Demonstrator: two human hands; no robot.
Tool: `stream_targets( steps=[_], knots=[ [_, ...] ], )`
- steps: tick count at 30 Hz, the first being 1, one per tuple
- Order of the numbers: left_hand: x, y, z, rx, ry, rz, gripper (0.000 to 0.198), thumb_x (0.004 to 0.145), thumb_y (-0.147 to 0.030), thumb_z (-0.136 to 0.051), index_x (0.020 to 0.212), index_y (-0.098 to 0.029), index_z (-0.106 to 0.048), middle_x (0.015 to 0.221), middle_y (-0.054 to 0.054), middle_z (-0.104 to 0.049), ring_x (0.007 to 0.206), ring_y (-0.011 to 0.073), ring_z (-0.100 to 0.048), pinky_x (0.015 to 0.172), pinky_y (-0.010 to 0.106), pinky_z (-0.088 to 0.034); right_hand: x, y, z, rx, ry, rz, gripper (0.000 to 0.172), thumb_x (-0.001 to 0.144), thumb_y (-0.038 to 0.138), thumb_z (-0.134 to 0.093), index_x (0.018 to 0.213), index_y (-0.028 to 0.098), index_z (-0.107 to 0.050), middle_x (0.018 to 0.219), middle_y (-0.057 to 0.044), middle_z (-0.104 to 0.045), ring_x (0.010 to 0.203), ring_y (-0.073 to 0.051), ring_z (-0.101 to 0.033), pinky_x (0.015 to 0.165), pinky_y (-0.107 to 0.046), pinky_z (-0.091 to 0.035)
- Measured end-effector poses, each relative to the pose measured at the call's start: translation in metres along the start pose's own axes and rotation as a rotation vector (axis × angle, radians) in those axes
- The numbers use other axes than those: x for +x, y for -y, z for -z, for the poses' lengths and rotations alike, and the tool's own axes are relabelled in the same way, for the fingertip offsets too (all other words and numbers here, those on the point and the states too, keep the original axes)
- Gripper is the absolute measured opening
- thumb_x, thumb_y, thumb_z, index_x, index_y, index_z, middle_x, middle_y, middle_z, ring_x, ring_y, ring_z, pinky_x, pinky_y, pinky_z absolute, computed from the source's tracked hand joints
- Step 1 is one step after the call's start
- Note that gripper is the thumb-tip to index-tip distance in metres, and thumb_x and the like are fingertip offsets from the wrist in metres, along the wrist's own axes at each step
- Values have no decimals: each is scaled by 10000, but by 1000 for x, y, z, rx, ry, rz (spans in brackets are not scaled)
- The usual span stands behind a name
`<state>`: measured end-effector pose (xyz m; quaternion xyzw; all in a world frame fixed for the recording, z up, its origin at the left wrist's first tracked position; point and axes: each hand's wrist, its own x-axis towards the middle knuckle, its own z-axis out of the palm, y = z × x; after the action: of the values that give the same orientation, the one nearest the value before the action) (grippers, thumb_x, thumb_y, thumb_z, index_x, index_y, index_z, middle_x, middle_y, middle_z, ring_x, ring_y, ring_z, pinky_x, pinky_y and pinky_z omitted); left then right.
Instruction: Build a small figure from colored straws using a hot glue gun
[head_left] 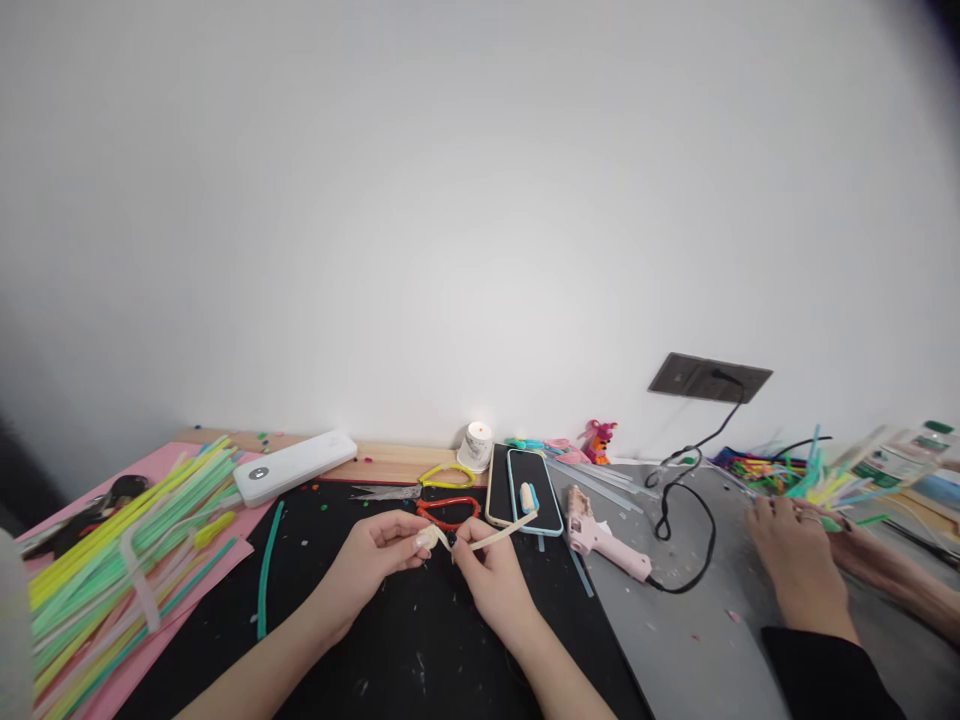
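A cream pipe cleaner (504,534) runs between my two hands above the black mat (397,640). My left hand (386,548) pinches its curled end with thumb and fingers. Close beside it, my right hand (487,570) grips the same stem near the curl, and the free tail sticks out to the right over a phone. Just beyond my fingers lie scissors with red handles (448,512) and scissors with yellow handles (446,477). On the blue-edged phone (551,500) rests a small cream and blue piece (529,497).
Pipe cleaners (142,570) lie bundled on pink paper at left, near a white power bank (296,468). A teal stem (268,570) lies on the mat. Right of the phones are a pink glue gun (607,540), its cable, and another person's hands (795,550). A candle (477,445) stands behind.
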<state>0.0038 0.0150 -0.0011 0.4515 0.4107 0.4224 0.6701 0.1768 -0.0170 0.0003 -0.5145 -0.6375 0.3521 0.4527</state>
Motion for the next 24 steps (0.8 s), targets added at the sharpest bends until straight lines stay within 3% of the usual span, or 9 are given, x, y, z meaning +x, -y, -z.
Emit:
stream_targets(
  steps=[15,24],
  knots=[
    [0,2,0,-80,24,-8,249,658,-326,-815,838,-170,-744,814,36,-756,734,138,-656,731,248,-522,0,0,-6,150,-2,-35,233,779,274,-570,579,191,-480,529,63,-399,514,-100,-336,503,-232,-242],
    [-2,4,-1,-20,17,-60,229,696,-321,-780,866,-174,-739,855,51,-755,782,170,-661,755,279,-531,1,0,-10,366,-26,-134,193,711,260,-656,556,168,-587,502,11,-591,484,-110,-471,537,-237,-341]
  ],
)
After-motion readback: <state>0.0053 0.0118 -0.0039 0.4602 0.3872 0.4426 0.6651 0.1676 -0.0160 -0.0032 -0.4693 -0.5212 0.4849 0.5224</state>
